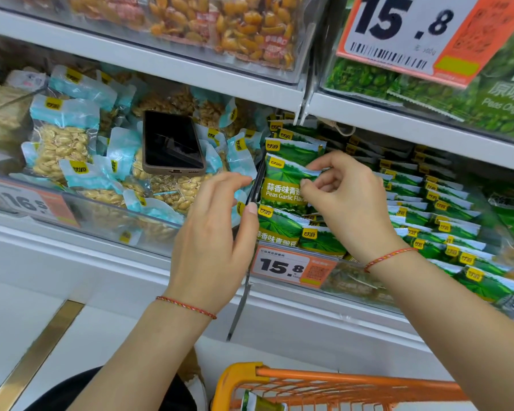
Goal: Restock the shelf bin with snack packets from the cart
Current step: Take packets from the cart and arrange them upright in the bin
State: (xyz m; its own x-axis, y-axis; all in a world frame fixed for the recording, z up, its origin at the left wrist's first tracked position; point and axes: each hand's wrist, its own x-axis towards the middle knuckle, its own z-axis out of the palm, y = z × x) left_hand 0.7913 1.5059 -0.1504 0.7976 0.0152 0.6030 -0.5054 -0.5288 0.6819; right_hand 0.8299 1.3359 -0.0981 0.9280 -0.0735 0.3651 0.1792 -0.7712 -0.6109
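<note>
Right hand (350, 200): your fingers (315, 185) are curled and pinch the upper right edge of a green garlic-pea packet (282, 179), held upright at the left end of the shelf bin.
Left hand (214, 232): your fingers are nearly straight and relaxed, gripping nothing; the fingertips lie against the dark divider (257, 185) between the two bins, just left of the held packet.
Held packet: it stands in front of other green packets (294, 146) of the same kind, and further ones lie below it at the bin's front.
Shelf bin (356, 280): a clear-fronted bin on the middle shelf, right of the divider; rows of green packets (445, 215) overlap across it toward the right.
Price tag (291, 266): an orange-and-white label reading 15.8, clipped to the bin's front below your right hand.
Neighbouring bin (107, 209): left of the divider, filled with pale-blue peanut packets (63, 143).
Phone (172, 143): it lies face up, screen dark, on top of the peanut packets.
Cart (324, 384): its orange rim shows at the bottom edge, below your right forearm; one green packet (255, 403) is partly visible inside.
Wrists: each carries a thin red cord bracelet (186, 307).
</note>
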